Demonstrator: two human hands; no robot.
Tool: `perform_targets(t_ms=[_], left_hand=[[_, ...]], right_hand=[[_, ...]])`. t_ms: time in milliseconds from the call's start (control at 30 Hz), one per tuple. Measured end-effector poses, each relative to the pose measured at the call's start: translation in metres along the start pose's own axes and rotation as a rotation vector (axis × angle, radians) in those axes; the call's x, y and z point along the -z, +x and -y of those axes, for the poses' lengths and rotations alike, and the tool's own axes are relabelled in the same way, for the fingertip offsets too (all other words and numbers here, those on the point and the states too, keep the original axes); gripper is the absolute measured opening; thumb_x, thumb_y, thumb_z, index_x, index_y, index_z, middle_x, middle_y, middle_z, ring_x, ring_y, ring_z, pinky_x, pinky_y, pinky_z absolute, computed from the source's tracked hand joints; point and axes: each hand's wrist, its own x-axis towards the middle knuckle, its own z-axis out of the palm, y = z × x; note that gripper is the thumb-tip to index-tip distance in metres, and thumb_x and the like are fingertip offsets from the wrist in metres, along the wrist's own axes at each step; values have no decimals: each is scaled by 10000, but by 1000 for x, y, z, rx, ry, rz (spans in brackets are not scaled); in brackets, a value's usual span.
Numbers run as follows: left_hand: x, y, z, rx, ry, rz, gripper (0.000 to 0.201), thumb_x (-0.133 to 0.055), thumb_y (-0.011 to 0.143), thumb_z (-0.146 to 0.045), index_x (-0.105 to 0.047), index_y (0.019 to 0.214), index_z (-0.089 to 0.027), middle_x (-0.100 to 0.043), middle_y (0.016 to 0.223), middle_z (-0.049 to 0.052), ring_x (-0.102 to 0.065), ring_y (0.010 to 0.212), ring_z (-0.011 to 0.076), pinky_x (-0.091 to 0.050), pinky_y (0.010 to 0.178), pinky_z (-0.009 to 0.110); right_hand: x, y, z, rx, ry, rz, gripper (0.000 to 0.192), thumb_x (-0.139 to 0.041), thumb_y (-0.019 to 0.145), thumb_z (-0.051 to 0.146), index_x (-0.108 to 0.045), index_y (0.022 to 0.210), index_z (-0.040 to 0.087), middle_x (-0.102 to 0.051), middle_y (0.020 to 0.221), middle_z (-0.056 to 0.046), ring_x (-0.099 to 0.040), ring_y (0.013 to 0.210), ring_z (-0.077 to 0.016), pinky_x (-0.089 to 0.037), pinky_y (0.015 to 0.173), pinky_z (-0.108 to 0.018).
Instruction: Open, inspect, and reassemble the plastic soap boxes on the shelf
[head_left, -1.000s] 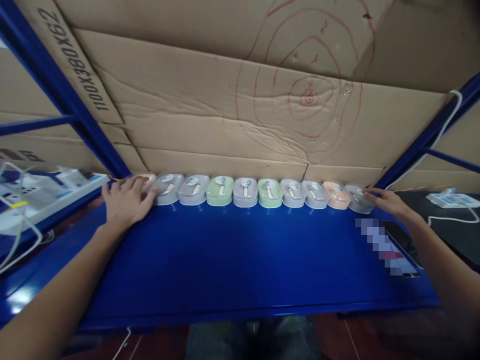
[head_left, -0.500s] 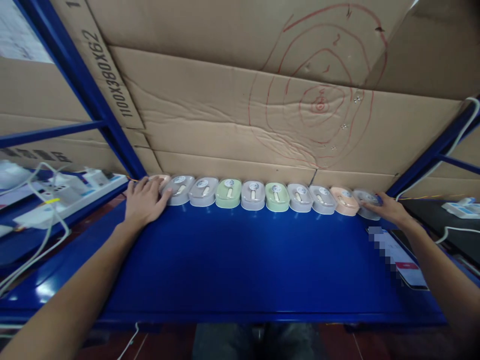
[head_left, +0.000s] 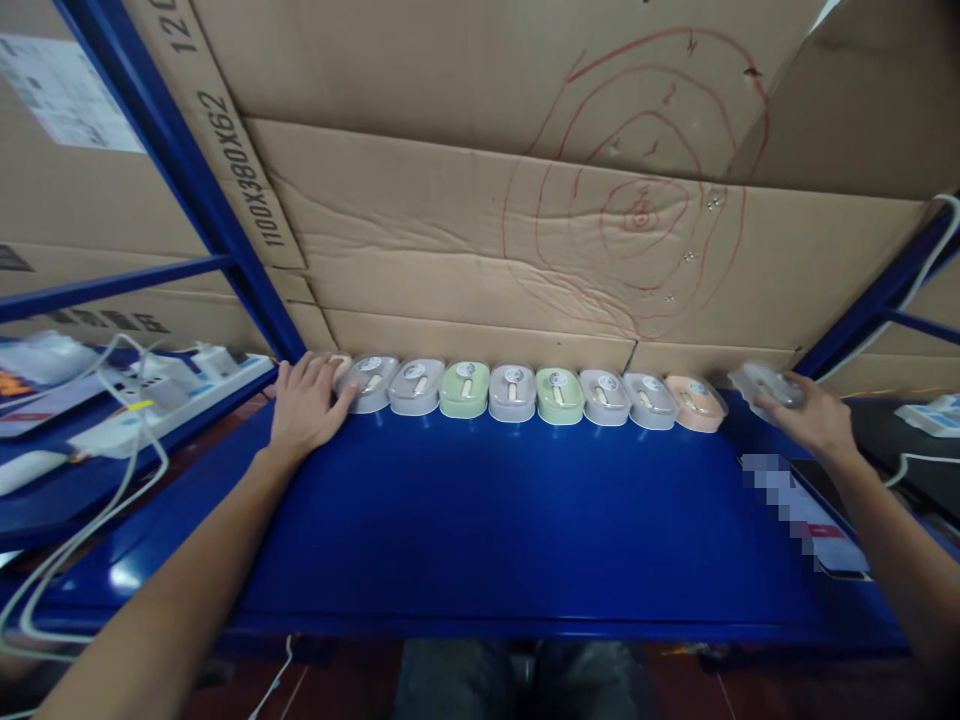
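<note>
Grey case at right edge of frame, lifted off blue shelf, right hand closed around it from below. Left hand flat, fingers spread, resting on pink case at left end of row. Risks: loose hold lets grey case drop; left palm nudging row out of line.

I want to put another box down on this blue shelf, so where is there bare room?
The blue shelf is bare across its whole front, from the left hand to the phone at right. A small gap also shows between the peach case and the grey case in the right hand. The back edge is crowded: the row of cases sits side by side against the cardboard.
</note>
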Motion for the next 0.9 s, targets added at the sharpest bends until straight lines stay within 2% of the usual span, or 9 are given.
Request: perform_targets(t_ms=[67, 100, 200, 300, 433, 533, 633, 767, 900], left_hand=[[1, 0, -2, -31, -14, -99, 599, -427, 1078, -481, -600, 1451, -45, -641, 1526, 197, -442, 1535, 395, -234, 1301, 652], [3, 1, -7, -45, -25, -146, 568, -440, 1073, -470, -607, 1429, -59, -656, 1496, 187, -463, 1518, 381, -250, 1302, 650], [14, 3, -41, -99, -107, -241, 501, -454, 1072, -471, -598, 1388, -110, -659, 1456, 165, -510, 1465, 348, -321, 1285, 643], [28, 2, -105, -227, -314, -286, 514, -445, 1062, -515, -598, 1367, -131, -667, 1391, 201, -573, 1374, 373, -427, 1208, 624], [36, -9, -200, -574, -592, -21, 492, -501, 1067, -472, -555, 1470, -196, -680, 1415, 178, -631, 1326, 346, -515, 1139, 568], [35, -19, -245, -665, -722, 161, 533, -513, 1081, -525, -538, 1510, -210, -662, 1446, 168, -613, 1368, 331, -517, 1168, 540], [30, -28, -260, -669, -769, 299, 709, -647, 1012, -620, -478, 1584, -237, -599, 1543, 170, -567, 1448, 347, -481, 1226, 544], [27, -36, -254, -581, -789, 400, 914, -812, 882, -586, -406, 1651, -306, -558, 1591, 141, -560, 1466, 364, -477, 1238, 557], [29, -36, -247, -535, -857, 488, 931, -856, 841, -591, -434, 1629, -334, -586, 1565, 116, -571, 1458, 360, -479, 1235, 559]], right_hand=[[15, -7, 6, -27, 97, 10, 653, -638, 1051, 515, -625, 1552, 95, -757, 1339, -319, -742, 1207, -384, -501, 918, -456], [23, -13, 14, 24, 182, 14, 651, -624, 1058, 507, -598, 1577, 115, -733, 1405, -296, -718, 1270, -380, -503, 976, -456], [43, -42, 59, 462, 474, 98, 630, -661, 1015, 381, -566, 1594, 152, -667, 1536, -225, -676, 1351, -348, -507, 1098, -429], [53, -83, 126, 886, 637, 255, 773, -779, 879, 315, -531, 1611, 276, -603, 1608, -146, -591, 1458, -387, -451, 1232, -548], [43, -135, 208, 1107, 690, 513, 911, -762, 782, 183, -485, 1641, 306, -521, 1654, -140, -520, 1524, -410, -487, 1227, -620], [25, -158, 238, 1139, 719, 578, 981, -764, 758, 179, -423, 1673, 268, -478, 1659, -178, -532, 1504, -423, -529, 1190, -619], [11, -169, 245, 1152, 805, 541, 960, -771, 801, 216, -385, 1677, 266, -493, 1619, -178, -504, 1517, -413, -510, 1215, -618], [3, -174, 245, 1097, 897, 536, 869, -843, 868, 377, -428, 1625, 280, -509, 1575, -163, -556, 1456, -375, -534, 1198, -578], [-3, -176, 245, 1036, 930, 572, 866, -896, 873, 507, -463, 1602, 331, -489, 1601, -144, -587, 1430, -369, -550, 1172, -574]])
